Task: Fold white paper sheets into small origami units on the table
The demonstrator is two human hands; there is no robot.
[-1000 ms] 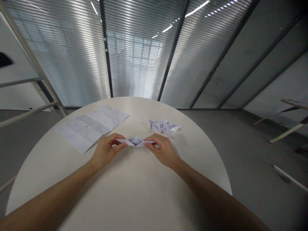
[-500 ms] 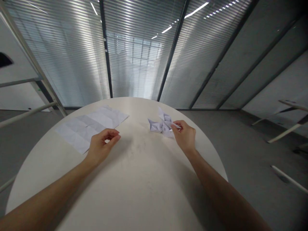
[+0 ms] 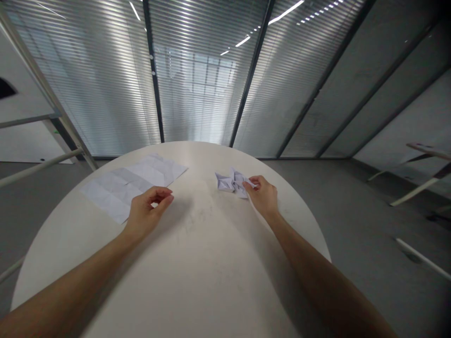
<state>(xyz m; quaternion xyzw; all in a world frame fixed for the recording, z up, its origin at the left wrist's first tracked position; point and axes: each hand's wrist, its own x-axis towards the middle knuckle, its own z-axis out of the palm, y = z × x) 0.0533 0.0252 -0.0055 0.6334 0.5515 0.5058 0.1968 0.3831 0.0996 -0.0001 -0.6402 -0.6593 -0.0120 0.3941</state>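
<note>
My right hand [image 3: 263,196] pinches the right side of a white folded-paper piece [image 3: 240,184] between thumb and fingers. This origami piece has several pointed flaps and rests on the round white table [image 3: 197,263]; its right end is partly hidden by my fingers. My left hand [image 3: 148,206] hovers over the table on the left, fingers curled in and thumb tip close to the index tip, with nothing visible in it. Just beyond it lie creased white paper sheets [image 3: 116,188], flat and side by side or overlapping; I cannot tell which.
Past the table's far edge stands a glass partition with blinds [image 3: 197,94]. A white metal frame [image 3: 42,164] is at the left. Pale furniture legs [image 3: 419,192] stand on the grey floor [image 3: 355,206] at the right.
My right hand has moved slightly left and lower, and the folded paper's raised upper flap now sits lower. The left hand has stayed nearly in place.
</note>
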